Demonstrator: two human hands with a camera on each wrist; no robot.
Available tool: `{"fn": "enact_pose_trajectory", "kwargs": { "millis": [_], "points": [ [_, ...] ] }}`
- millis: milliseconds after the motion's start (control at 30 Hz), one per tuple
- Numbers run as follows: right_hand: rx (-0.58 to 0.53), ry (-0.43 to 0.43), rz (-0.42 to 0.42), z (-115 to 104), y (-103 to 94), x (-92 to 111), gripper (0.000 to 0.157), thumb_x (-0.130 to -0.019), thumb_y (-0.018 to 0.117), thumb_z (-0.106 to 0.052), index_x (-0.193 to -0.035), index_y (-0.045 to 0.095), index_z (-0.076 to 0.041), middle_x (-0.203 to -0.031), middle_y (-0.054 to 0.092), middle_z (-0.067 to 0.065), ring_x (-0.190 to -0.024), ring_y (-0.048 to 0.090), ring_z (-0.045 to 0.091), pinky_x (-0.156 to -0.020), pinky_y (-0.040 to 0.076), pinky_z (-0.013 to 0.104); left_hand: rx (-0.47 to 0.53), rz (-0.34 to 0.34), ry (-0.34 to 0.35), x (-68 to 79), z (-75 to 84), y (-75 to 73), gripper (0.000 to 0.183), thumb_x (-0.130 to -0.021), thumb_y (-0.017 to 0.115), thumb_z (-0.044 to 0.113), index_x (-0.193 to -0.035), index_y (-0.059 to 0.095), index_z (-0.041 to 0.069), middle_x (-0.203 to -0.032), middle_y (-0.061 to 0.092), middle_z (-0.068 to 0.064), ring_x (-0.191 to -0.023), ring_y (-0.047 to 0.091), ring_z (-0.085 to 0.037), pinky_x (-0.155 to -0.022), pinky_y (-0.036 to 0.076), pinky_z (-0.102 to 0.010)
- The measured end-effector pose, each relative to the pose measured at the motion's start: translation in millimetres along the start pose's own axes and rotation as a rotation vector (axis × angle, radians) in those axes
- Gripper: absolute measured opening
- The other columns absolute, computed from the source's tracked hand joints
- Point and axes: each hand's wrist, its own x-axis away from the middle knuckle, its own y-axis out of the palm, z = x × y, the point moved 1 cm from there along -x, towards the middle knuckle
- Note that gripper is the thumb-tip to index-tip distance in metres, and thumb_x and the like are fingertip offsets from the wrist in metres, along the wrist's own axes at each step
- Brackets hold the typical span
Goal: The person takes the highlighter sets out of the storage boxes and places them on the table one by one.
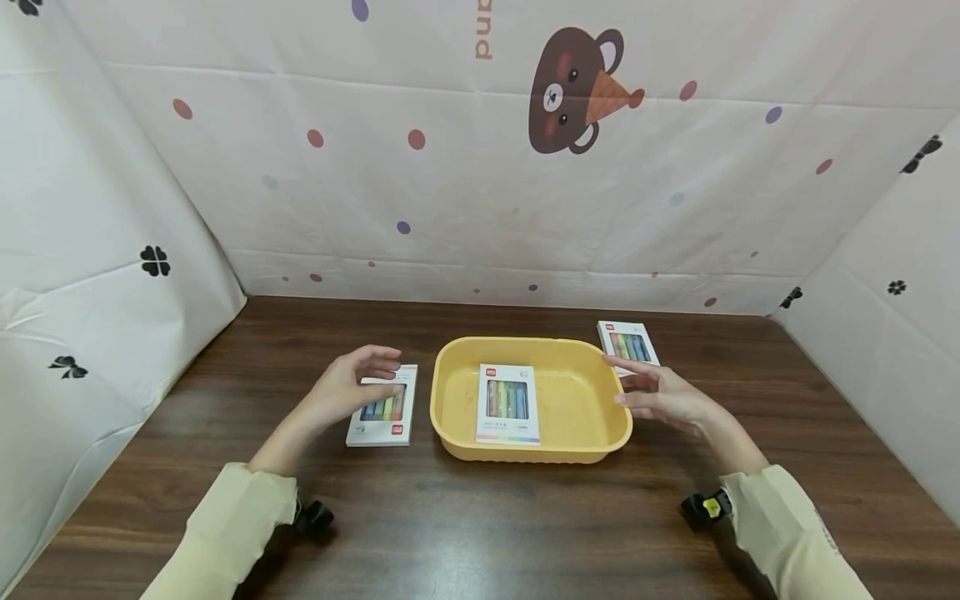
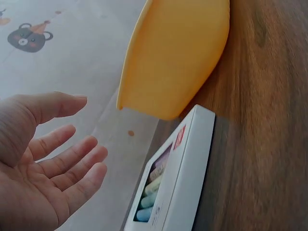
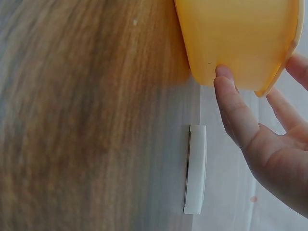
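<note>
A yellow plastic basin (image 1: 573, 408) stands on the table with a white box of colored sticks (image 1: 507, 404) in its left part. My right hand (image 1: 663, 396) holds the basin's right rim. In the right wrist view, the thumb (image 3: 236, 106) lies against the outer wall and a finger passes over the rim. My left hand (image 1: 352, 387) is above a second white box (image 1: 386, 417), left of the basin. Its fingers are loosely bent and apart, with nothing between them. The left wrist view shows this box (image 2: 190, 178) lying window side up, below the hand.
A third white box (image 1: 628, 340) lies behind the basin's right end, partly hidden by my right hand. The dark wooden table (image 1: 465, 517) meets a white patterned cloth (image 1: 450, 192) at the back, and cloth also hangs at both sides.
</note>
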Motion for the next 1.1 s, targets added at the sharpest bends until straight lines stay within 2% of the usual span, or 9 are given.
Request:
{"fn": "enact_pose_trajectory", "kwargs": {
  "millis": [233, 533, 800, 967, 1100],
  "points": [
    [0.003, -0.002, -0.001, 0, 0.7, -1, 0.072, -0.086, 0.060, -0.005, -0.144, 0.018, -0.002, -0.124, 0.036, 0.030, -0.097, 0.059, 0.018, -0.083, 0.049, 0.035, 0.017, -0.029, 0.039, -5.0, 5.5, 4.7, 0.048, -0.079, 0.071, 0.014, -0.121, 0.052, 0.004, -0.115, 0.059, -0.019, -0.103, 0.057, -0.028, -0.088, 0.045, -0.043],
    [-0.009, -0.007, -0.008, 1, 1.2, -1, 0.072, -0.086, 0.060, -0.004, -0.144, 0.018, -0.002, -0.123, 0.038, 0.028, -0.097, 0.058, 0.019, -0.083, 0.049, 0.036, 0.040, -0.048, 0.008, -9.0, 17.4, 12.1, 0.049, -0.079, 0.071, 0.021, -0.123, 0.052, 0.008, -0.117, 0.058, -0.015, -0.106, 0.056, -0.026, -0.089, 0.045, -0.042],
    [-0.038, -0.011, -0.004, 2, 0.7, -2, 0.067, -0.086, 0.060, -0.003, -0.143, 0.026, -0.007, -0.118, 0.042, 0.022, -0.097, 0.058, 0.019, -0.083, 0.049, 0.035, 0.095, -0.090, 0.012, -11.1, 27.8, 20.6, 0.048, -0.081, 0.069, 0.016, -0.124, 0.051, 0.005, -0.117, 0.057, -0.015, -0.105, 0.056, -0.028, -0.084, 0.049, -0.039],
    [-0.041, -0.026, -0.009, 2, 0.8, -2, 0.066, -0.086, 0.060, -0.003, -0.143, 0.028, -0.008, -0.118, 0.042, 0.022, -0.097, 0.059, 0.019, -0.082, 0.049, 0.036, 0.073, -0.097, -0.011, -14.1, 32.7, 26.5, 0.048, -0.081, 0.069, 0.014, -0.125, 0.051, 0.006, -0.117, 0.058, -0.014, -0.102, 0.057, -0.024, -0.082, 0.049, -0.038],
    [-0.035, -0.035, -0.008, 2, 1.0, -1, 0.066, -0.085, 0.060, -0.003, -0.143, 0.028, -0.008, -0.121, 0.039, 0.026, -0.097, 0.059, 0.019, -0.082, 0.049, 0.036, 0.061, -0.103, -0.004, -16.8, 35.9, 30.1, 0.048, -0.081, 0.069, 0.015, -0.125, 0.051, 0.005, -0.118, 0.057, -0.016, -0.102, 0.057, -0.024, -0.083, 0.049, -0.038]
  ]
}}
